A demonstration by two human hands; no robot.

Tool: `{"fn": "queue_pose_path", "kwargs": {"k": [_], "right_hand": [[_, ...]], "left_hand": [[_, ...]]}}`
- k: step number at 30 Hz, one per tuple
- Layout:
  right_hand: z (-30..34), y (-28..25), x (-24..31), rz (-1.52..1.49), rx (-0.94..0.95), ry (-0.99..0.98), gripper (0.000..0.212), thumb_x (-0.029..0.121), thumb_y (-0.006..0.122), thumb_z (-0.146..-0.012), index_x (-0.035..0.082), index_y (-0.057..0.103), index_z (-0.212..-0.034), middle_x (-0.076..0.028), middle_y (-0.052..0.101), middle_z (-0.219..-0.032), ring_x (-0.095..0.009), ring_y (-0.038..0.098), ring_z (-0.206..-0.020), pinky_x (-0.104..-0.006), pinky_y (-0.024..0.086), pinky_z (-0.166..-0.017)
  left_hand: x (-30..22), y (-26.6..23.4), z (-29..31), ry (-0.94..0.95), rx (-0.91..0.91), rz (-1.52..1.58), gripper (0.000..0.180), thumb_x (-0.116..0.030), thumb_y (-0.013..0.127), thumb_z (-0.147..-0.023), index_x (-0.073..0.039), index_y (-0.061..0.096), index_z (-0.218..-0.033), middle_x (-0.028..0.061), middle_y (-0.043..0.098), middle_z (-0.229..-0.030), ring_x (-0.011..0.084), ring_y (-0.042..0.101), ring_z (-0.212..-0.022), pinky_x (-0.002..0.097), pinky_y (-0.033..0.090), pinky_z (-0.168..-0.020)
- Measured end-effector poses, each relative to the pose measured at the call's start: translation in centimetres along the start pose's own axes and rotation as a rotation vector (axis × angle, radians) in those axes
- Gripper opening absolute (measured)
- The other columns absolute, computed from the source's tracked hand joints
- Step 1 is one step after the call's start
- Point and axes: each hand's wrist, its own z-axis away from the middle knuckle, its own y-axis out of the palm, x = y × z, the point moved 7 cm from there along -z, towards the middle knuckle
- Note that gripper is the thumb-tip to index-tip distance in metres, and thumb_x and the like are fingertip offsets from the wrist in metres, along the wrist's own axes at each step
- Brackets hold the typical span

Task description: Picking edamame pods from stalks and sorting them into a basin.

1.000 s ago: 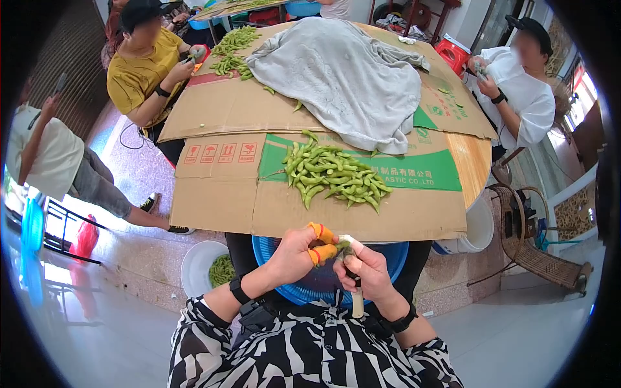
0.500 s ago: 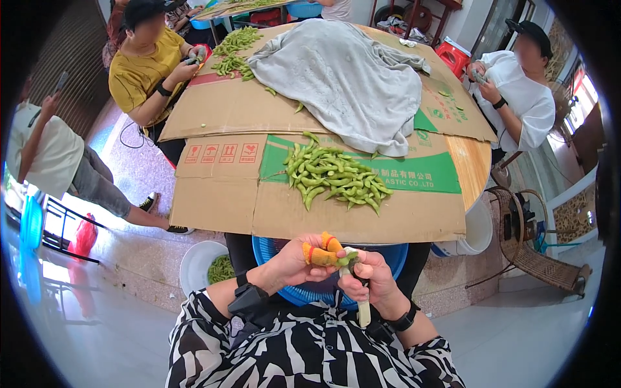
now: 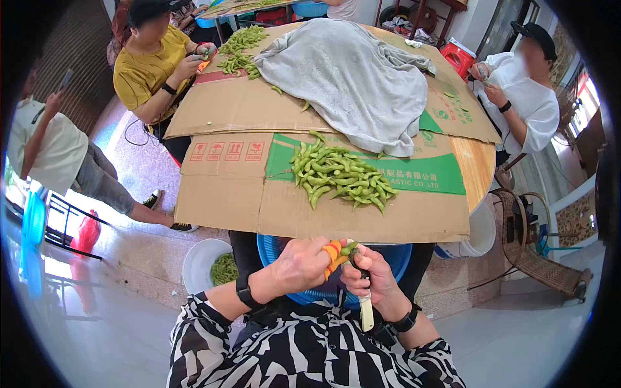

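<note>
The left hand point(image 3: 301, 264), with orange fingertip covers, is pinching a green pod point(image 3: 348, 249) over the blue basin point(image 3: 394, 257); the right hand point(image 3: 370, 277) is gripping a knife point(image 3: 366, 309). The pod looks light, firm and smooth, best pinched at its ends.

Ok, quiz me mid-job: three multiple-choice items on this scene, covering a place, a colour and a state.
1. The pile of green pods lies on:
A flattened cardboard
B the floor
C a chair

2. The finger covers on the left hand are:
A blue
B orange
C black

3. The right hand is:
A open and idle
B flat on the table
C closed around a small tool with a pale handle

Answers: 1 A, the pods rest on the cardboard. 2 B, the fingertips show orange. 3 C, the fingers wrap the tool against a pod.
</note>
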Motion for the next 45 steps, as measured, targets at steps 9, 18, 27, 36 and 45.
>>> {"fn": "queue_pose_path", "kwargs": {"k": [9,18,27,36,45], "right_hand": [[-0.4,0.9,0.5,0.137,-0.008,-0.122,0.042,0.017,0.052,-0.098,0.008,0.045,-0.138,-0.007,0.051,-0.078,-0.008,0.038,-0.051,-0.0196,0.035,-0.042],[1.7,0.1,2.4,0.987,-0.329,-0.298,0.038,0.012,0.048,-0.099,0.002,0.050,-0.135,-0.003,0.060,-0.078,-0.004,0.048,-0.053,-0.0177,0.039,-0.047],[3.1,0.9,2.4,1.256,-0.291,-0.427,0.038,0.005,0.051,-0.096,0.000,0.053,-0.133,-0.002,0.062,-0.075,-0.004,0.049,-0.054,-0.0188,0.038,-0.048],[4.0,1.2,2.6,1.514,-0.275,-0.525,0.033,0.002,0.055,-0.094,-0.003,0.057,-0.126,-0.008,0.064,-0.079,-0.012,0.064,-0.065,-0.0245,0.050,-0.059],[4.0,-1.5,2.5,1.015,-0.444,-0.238,0.039,0.008,0.057,-0.094,0.000,0.053,-0.132,0.000,0.061,-0.074,-0.003,0.049,-0.053,-0.0187,0.039,-0.048]], "left_hand": [[4.4,3.8,1.8,-0.816,-0.029,1.187,0.019,-0.018,0.063,-0.094,-0.001,0.069,-0.092,0.0009,0.062,-0.069,0.0080,0.056,-0.055,0.0208,0.040,-0.046],[3.3,5.4,1.6,-0.871,0.062,1.174,0.018,-0.017,0.056,-0.098,-0.003,0.063,-0.106,0.0021,0.062,-0.074,0.0058,0.052,-0.052,0.0183,0.036,-0.042],[1.9,6.2,1.5,-0.687,0.013,0.945,0.019,-0.004,0.054,-0.093,-0.002,0.056,-0.112,0.0031,0.062,-0.086,0.0068,0.055,-0.068,0.0205,0.043,-0.054],[1.3,7.9,1.2,-0.740,0.054,1.011,0.036,0.013,0.045,-0.079,0.000,0.058,-0.110,0.0048,0.062,-0.094,0.0111,0.056,-0.084,0.0244,0.046,-0.074],[1.7,7.0,1.2,-0.595,0.059,0.918,0.030,0.003,0.052,-0.089,0.001,0.055,-0.118,0.0118,0.067,-0.102,0.0173,0.065,-0.086,0.0288,0.052,-0.076]]}}
